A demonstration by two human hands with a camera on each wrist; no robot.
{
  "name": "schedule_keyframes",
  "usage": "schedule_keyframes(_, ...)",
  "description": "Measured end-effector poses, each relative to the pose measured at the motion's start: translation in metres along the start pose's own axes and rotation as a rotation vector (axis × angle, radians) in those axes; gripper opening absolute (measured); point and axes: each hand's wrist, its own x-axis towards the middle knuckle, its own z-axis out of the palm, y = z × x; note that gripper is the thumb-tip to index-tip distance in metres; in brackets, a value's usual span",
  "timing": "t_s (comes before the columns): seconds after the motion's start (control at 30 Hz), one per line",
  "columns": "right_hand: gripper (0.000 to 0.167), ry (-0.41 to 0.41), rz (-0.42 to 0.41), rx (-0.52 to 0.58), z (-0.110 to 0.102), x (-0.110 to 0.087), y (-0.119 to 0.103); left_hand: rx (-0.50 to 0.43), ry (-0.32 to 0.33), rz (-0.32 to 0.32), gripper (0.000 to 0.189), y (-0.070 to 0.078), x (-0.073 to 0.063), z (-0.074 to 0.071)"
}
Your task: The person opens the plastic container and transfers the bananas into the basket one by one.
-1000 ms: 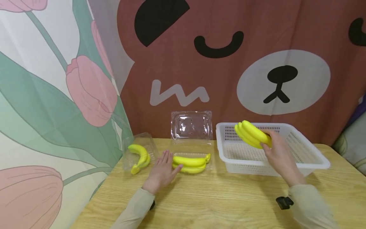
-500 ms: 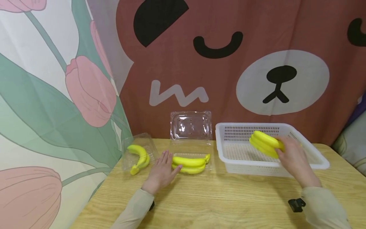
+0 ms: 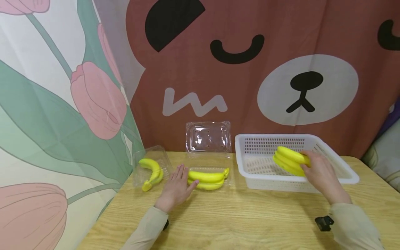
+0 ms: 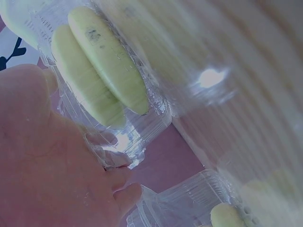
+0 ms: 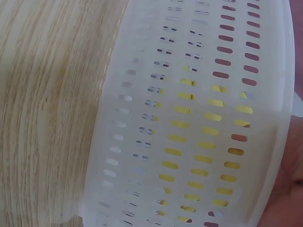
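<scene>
The right hand (image 3: 323,175), fingers clamped on a yellow banana bunch (image 3: 290,160), is lower and farther right than a second ago; the bunch now lies within the walls of the white basket (image 3: 272,183), its contact with the floor undetermined. The left hand (image 3: 176,187), unmoved, fingers extended and gripping nothing, lies between two clear containers: one, lid raised, near the back edge of the wooden table (image 3: 243,215), the other toward its back-left corner, both holding bananas. Behind: a bear-print curtain (image 3: 187,69).
</scene>
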Motion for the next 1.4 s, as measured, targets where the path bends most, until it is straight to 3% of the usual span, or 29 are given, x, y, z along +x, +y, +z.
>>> schedule_keyframes(0.4, 0.054, -0.052, 0.051, 0.040, -0.001, 0.000, -0.001, 0.011, 0.005, 0.005, 0.085, 0.000, 0.000, 0.000)
schedule_keyframes(0.67, 0.051, -0.008, -0.021, 0.035, 0.003, 0.005, -0.004, 0.010, 0.015, -0.001, 0.084, 0.000, 0.000, 0.000)
schedule_keyframes(1.0, 0.049, -0.044, 0.006, 0.049, 0.010, 0.005, -0.024, 0.023, 0.019, 0.018, 0.082, 0.002, 0.000, -0.002)
schedule_keyframes(1.4, 0.046, -0.009, -0.153, 0.095, 0.020, 0.004, -0.053, 0.008, 0.013, 0.004, 0.083, 0.003, -0.001, -0.001)
